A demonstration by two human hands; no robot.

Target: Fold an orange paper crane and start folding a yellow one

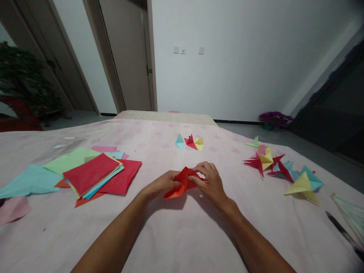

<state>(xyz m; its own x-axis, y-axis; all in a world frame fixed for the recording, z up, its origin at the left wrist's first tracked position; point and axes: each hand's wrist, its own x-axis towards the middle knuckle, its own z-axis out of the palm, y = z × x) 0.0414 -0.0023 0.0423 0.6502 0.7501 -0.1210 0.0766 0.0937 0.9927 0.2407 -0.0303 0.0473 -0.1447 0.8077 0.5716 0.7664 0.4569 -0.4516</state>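
A partly folded sheet of orange-red origami paper (184, 182) is held up between both hands over the middle of the table. My left hand (164, 182) pinches its left side, thumb on top and the other fingers hidden behind the paper. On the right edge, my right hand (209, 182) grips with thumb and curled fingers. A raised crease runs up the paper's middle. Beyond the hands stand small folded pieces: a light blue one (179, 141), a red paper crane (190, 141) and a yellow one (199, 143).
Coloured paper sheets lie at left, with a red-topped stack (92, 172) and a blue sheet (30, 182). Folded paper pieces, including a yellow one (303, 187), cluster at right. Near the right edge lie a dark pen-like object (339, 227) and a pale cloth-like item (351, 214).
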